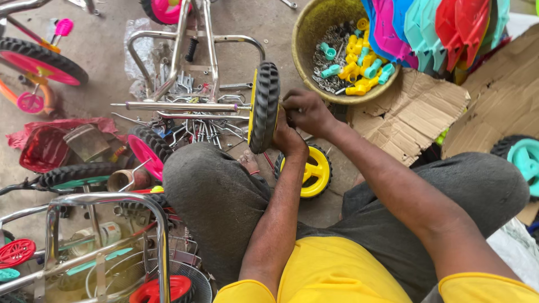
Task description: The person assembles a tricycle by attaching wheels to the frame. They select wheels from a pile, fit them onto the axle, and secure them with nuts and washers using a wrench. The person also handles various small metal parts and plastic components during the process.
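A small yellow wheel with a black tyre point(264, 106) stands on edge in front of my knees, seen edge-on. It sits at the end of a thin metal axle rod point(174, 106) that runs off to the left. My left hand point(288, 138) grips the wheel's lower right side. My right hand point(306, 111) is closed against the hub on the right face, fingers bent. A second yellow wheel point(311, 171) lies flat on the floor just below my hands.
A yellow bowl point(306, 25) of yellow and teal plastic caps and metal parts stands at the back right, beside stacked coloured plastic pieces point(432, 25) and torn cardboard point(410, 112). A chrome frame point(193, 45), loose metal parts, pink wheels point(147, 154) and a chrome basket frame point(101, 202) crowd the left.
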